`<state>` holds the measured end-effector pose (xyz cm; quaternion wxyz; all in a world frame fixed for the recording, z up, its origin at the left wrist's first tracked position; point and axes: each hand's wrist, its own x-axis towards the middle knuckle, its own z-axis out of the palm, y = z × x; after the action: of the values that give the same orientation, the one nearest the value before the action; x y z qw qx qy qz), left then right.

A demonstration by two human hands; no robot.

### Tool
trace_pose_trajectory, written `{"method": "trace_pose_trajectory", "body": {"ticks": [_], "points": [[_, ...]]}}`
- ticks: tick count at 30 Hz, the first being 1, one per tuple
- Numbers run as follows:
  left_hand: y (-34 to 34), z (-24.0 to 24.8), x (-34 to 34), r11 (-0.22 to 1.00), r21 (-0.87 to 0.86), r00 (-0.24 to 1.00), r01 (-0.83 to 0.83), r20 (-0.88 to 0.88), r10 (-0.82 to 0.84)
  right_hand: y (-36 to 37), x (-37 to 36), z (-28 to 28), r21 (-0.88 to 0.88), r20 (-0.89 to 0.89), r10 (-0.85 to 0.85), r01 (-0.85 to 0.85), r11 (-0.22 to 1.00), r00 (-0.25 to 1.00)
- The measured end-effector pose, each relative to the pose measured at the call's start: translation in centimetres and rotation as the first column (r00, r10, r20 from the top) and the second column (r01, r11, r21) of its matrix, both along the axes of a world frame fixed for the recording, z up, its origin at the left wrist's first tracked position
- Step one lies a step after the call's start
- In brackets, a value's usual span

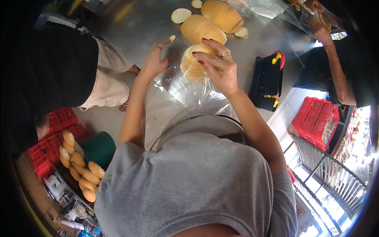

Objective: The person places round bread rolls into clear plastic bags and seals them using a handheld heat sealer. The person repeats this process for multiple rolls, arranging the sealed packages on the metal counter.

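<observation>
A stack of round bread slices [191,62] sits at the mouth of a clear plastic bag [173,93], just past the near edge of the metal table. My right hand [222,68] is closed over the right side of the stack, thumb and fingers pinching the bag's film; the exact grip is partly hidden. My left hand [154,63] is open, its index finger reaching toward a small bread end piece [172,38]. Two sliced loaves, a nearer loaf [201,30] and a farther loaf [222,15], lie beyond the stack. A cut heel of bread [181,15] rests left of them.
A black case with red and yellow parts [268,81] stands at the table's right edge. A co-worker's hands [320,29] hold clear plastic at far right. Another person in beige shorts [108,73] stands left. Whole loaves [79,160] and red crates [314,120] flank me.
</observation>
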<state>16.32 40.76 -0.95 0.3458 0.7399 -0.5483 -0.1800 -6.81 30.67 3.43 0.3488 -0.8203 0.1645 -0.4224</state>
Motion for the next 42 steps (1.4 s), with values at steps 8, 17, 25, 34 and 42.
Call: {"method": "trace_pose_trajectory", "body": {"ticks": [8, 17, 25, 34, 42], "points": [[-7.6, -9.8, 4.5, 0.999, -0.045, 0.718, -0.016, 0.695, 0.043, 0.1, -0.1, 0.6, -0.133, -0.001, -0.028, 0.027, 0.991, 1.000], [-3.7, 7.6, -3.2, 0.976, -0.214, 0.686, -0.035, -0.715, -0.133, -0.1, -0.3, -0.6, -0.160, 0.043, -0.109, 0.115, 0.980, 0.993], [-3.0, 10.0, -5.6, 0.989, -0.088, 0.843, 0.121, -0.517, -0.149, 0.3, -0.2, -0.4, -0.170, 0.042, -0.058, 0.064, 0.983, 0.997], [-2.4, 8.6, -5.9, 0.983, -0.142, 0.891, 0.119, -0.422, -0.169, 0.6, 0.5, -0.9, -0.036, 0.134, -0.090, 0.096, 0.995, 0.987], [1.4, 9.7, -6.1, 0.999, -0.051, 0.648, 0.003, -0.760, -0.041, 0.2, 0.9, 0.0, -0.023, 0.125, -0.085, 0.089, 0.996, 0.989]]}}
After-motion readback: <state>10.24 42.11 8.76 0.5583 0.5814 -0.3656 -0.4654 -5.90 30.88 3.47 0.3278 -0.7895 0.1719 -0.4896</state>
